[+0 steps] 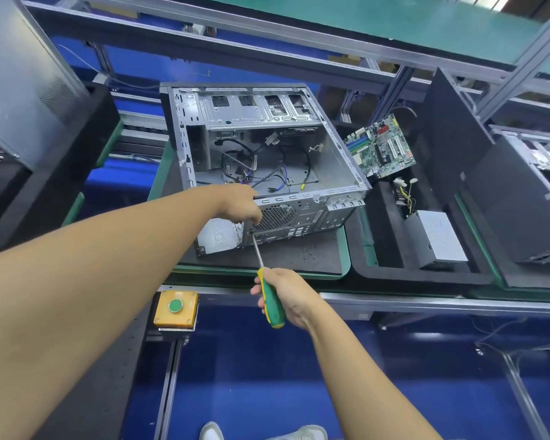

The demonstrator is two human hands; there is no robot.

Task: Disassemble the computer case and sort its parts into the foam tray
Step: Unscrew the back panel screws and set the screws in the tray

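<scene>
An open grey metal computer case (337, 160) lies on a dark mat, loose cables inside it. My left hand (240, 204) rests on the near top edge of its rear panel, fingers curled down near the fan grille. My right hand (288, 293) grips the green and yellow handle of a screwdriver (272, 301), whose shaft points up to the rear panel just below my left fingers. To the right, a black foam tray (385, 223) holds a green motherboard (381, 147), a grey power supply (438, 239) and a black side panel (448, 134).
A yellow box with a green button (176, 308) sits on the bench's front rail. Another case (23, 74) stands at far left and one more case (534, 198) at far right. Aluminium rails cross above the bench.
</scene>
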